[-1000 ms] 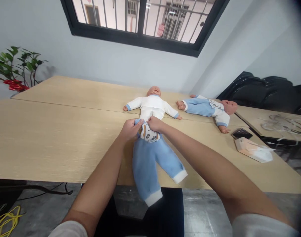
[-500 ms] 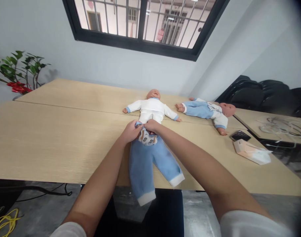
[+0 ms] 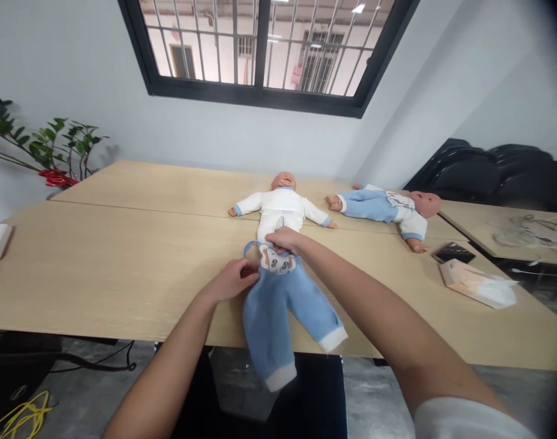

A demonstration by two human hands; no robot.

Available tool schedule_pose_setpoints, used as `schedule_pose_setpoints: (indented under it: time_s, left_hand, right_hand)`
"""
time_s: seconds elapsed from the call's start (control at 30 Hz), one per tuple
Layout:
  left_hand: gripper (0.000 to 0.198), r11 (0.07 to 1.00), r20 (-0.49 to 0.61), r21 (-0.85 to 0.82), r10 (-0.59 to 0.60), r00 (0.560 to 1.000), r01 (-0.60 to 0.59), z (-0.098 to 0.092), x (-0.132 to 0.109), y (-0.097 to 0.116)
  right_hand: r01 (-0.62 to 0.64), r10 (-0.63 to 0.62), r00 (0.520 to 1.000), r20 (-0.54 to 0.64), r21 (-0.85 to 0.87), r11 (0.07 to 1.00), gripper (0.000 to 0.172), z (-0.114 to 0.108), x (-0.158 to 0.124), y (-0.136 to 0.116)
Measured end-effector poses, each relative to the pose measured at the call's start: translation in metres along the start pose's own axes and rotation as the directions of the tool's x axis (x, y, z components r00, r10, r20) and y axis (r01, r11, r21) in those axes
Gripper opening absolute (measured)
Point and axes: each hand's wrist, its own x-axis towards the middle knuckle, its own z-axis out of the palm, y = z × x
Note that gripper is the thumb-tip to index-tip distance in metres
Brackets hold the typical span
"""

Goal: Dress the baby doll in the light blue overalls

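Observation:
A baby doll (image 3: 281, 204) in a white top lies on its back on the wooden table (image 3: 114, 250). It wears light blue overalls (image 3: 278, 305) whose legs hang over the near table edge. My right hand (image 3: 284, 239) is closed on the bib of the overalls at the doll's waist. My left hand (image 3: 230, 281) has its fingers curled on the left side of the overalls, just under a loose blue strap (image 3: 251, 247).
A second doll (image 3: 388, 207) in blue and white lies at the back right. A phone (image 3: 450, 251) and a tissue pack (image 3: 477, 283) sit to the right. A potted plant (image 3: 45, 152) stands at the left, black chairs (image 3: 493, 177) at the right, and yellow cable (image 3: 17, 414) lies on the floor.
My left hand has let go of the bib top and moved down and left to the side of the overalls. The right hand stays at the doll's waist. The view tilted slightly.

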Motion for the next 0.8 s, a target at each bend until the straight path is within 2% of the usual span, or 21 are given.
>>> schedule_pose_setpoints:
  time_s: [0.07,0.13,0.23,0.33,0.43,0.53,0.6,0.67,0.73,0.8]
  left_hand:
    - [0.033,0.997,0.078,0.077,0.027,0.997,-0.033,0.001,-0.002,0.0]
    - [0.037,0.996,0.139,0.081,0.032,0.99,-0.044,0.002,-0.005,-0.001]
    - [0.027,0.999,0.151,0.033,0.026,0.988,-0.032,0.005,-0.004,-0.005]
    - [0.018,0.999,-0.01,0.041,0.033,0.999,-0.033,0.011,0.007,-0.006]
    - [0.013,0.987,-0.189,0.158,0.056,0.98,-0.026,0.017,0.023,-0.003]
    - [0.019,0.981,-0.363,0.19,0.046,0.931,0.025,0.021,0.033,0.0]
    - [0.028,0.984,-0.485,0.154,-0.004,0.874,0.09,0.024,0.032,0.001]
    - [0.041,0.977,-0.527,0.111,-0.096,0.845,0.181,0.029,0.023,0.0]
    - [0.048,0.964,-0.505,0.095,-0.167,0.847,0.246,0.036,0.009,-0.003]
    - [0.052,0.961,-0.493,0.129,-0.152,0.857,0.245,0.043,-0.006,-0.004]
  right_hand:
    - [-0.004,0.004,1.0,-0.01,-0.003,1.0,0.026,-0.002,-0.003,0.004]
    - [0.001,-0.001,1.0,-0.01,-0.012,1.0,0.024,-0.003,-0.006,0.008]
    - [0.035,-0.035,0.999,-0.002,-0.066,0.997,0.017,-0.003,-0.009,0.013]
    - [0.077,-0.083,0.996,-0.026,-0.185,0.98,0.019,-0.001,-0.011,0.015]
    - [0.092,-0.108,0.993,-0.047,-0.255,0.963,0.019,0.003,-0.012,0.015]
    - [0.087,-0.116,0.988,-0.098,-0.263,0.961,0.017,0.007,-0.013,0.016]
    - [0.092,-0.123,0.985,-0.119,-0.24,0.967,0.015,0.009,-0.014,0.017]
    - [0.109,-0.138,0.984,-0.116,-0.223,0.969,0.014,0.011,-0.017,0.018]
    - [0.139,-0.165,0.981,-0.104,-0.219,0.966,0.016,0.011,-0.022,0.019]
    - [0.209,-0.229,0.971,-0.062,-0.232,0.95,0.028,0.009,-0.032,0.021]
